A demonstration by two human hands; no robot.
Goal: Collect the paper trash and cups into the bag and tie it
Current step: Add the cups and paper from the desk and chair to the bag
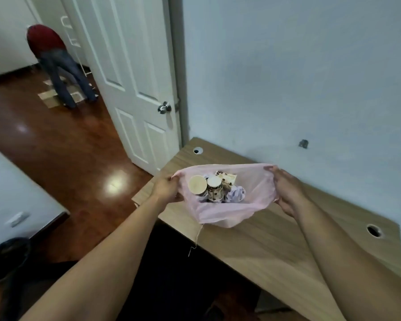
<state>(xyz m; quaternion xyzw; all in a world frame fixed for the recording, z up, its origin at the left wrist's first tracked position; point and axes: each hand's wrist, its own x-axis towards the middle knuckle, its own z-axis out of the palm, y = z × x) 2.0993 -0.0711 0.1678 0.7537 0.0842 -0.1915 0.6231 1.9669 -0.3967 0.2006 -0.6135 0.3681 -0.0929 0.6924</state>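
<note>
Wooden counter (276,239) set against a pale wall, carrying the task's thin, translucent pink bag (225,214), which rests on the counter near its front-left corner with its mouth stretched wide. The left hand (166,189) grips the left side of the rim, fingers curled into the gathered film. The right hand (287,188) grips the opposite side in the same way, so both hands are closed on the bag and pull its mouth apart. Inside lie two paper cups (197,184), mouths facing the camera and side by side. Crumpled paper (236,193) lies just to their right, and a flat pale sheet with dark spots (227,176) lies behind them. No loose cups or paper show on the visible counter, so collection appears complete and the step in hand is judged to be the start of closing. The next move calls for bringing the two gripped sides together above the contents, gathering slack so the cups stay below the neck, then crossing and knotting the ends. A thin thread (196,239) hangs from the bag's lower edge over the counter front. The lower cup carries a dark spotted print. No brand, label or writing can be read anywhere.
</note>
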